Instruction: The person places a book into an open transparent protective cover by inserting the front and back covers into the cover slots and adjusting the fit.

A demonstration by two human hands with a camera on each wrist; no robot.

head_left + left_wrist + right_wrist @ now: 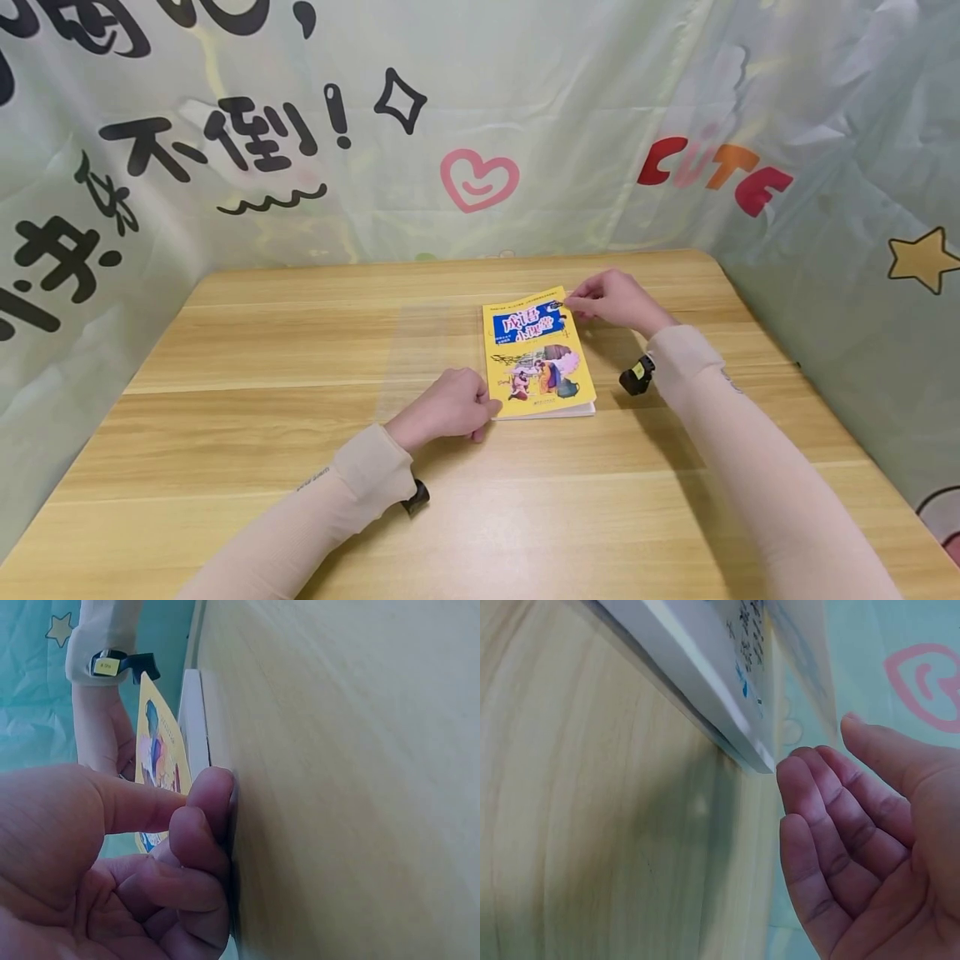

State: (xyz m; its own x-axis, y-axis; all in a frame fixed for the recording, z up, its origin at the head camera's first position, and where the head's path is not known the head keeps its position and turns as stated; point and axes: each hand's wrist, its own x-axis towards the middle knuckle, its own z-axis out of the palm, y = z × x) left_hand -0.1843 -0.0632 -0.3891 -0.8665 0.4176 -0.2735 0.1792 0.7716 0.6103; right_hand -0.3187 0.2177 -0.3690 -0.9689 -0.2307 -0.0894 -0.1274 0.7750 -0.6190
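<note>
A yellow paperback book with a blue title panel and a cartoon picture lies on the table. Its front cover stands lifted off the white page block along the right side. At the lower left corner, my left hand pinches the book between thumb and curled fingers. By the upper right corner is my right hand, its thumb right at the raised cover's edge. The right fingers, loosely bent, have their tips close to the page block's corner, and a gap shows between them and the thumb.
A faint see-through sheet lies flat on the wooden table, just left of the book. Printed cloth hangs behind the table and along both sides. Each wrist carries a small black device.
</note>
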